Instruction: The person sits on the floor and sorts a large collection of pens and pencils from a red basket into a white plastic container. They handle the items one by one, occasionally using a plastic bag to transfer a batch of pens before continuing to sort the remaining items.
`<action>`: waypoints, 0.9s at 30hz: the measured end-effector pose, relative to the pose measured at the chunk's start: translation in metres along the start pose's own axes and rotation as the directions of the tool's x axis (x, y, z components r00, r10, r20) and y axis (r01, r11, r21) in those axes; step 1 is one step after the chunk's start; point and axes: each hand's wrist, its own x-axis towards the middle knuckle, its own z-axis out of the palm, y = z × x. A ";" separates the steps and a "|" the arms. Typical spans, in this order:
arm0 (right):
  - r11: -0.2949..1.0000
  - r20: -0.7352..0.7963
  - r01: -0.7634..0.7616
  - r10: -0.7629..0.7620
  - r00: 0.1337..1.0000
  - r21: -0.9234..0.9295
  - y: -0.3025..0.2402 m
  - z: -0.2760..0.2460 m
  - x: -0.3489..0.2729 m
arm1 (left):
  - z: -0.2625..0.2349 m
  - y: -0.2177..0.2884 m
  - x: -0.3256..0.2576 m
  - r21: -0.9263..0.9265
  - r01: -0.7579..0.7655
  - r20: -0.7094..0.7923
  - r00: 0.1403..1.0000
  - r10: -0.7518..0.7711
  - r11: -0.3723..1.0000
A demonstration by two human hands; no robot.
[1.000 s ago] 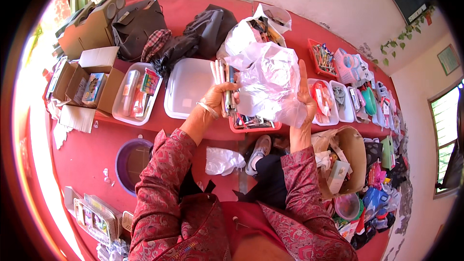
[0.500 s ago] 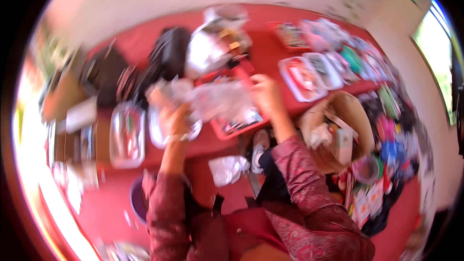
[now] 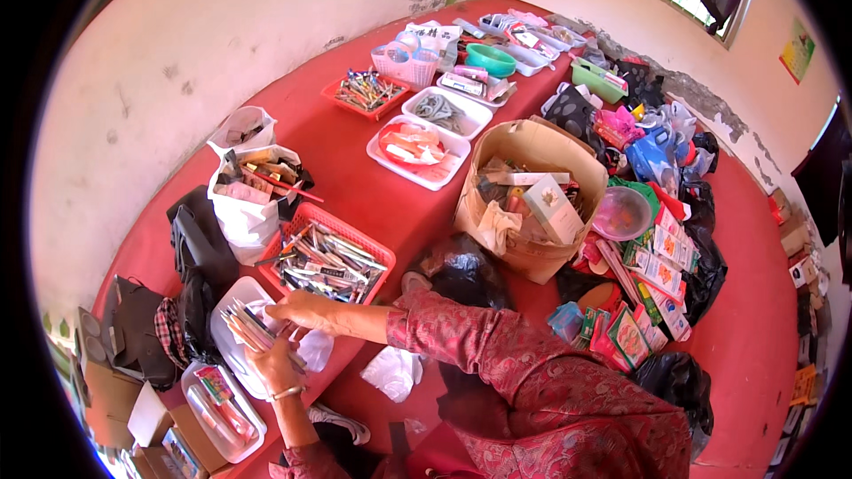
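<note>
A bundle of pencils or pens is gripped in my left hand, which wears a bangle at the wrist. From the right, my right hand reaches across with bent fingers closed at the near side of the bundle; its fingertips are partly hidden. Both hands are over a white plastic tray. Crumpled clear plastic shows just below my right hand. Behind the hands, a red basket holds many loose pens and pencils.
A clear tray of packets and dark bags flank the hands. To the right stands a cardboard box of mixed items. Farther back are white trays and an orange tray of pens. A white bag lies below.
The view has swung to the right. The clear plastic stretched between my hands is now down beside the tray. My hands have come together at a pencil bundle over the white tray.
</note>
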 end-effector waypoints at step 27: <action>0.842 0.343 0.068 0.144 0.928 -0.535 -0.019 -0.001 0.008 | -0.074 0.030 0.010 -0.060 0.200 -0.110 0.972 -0.206 0.978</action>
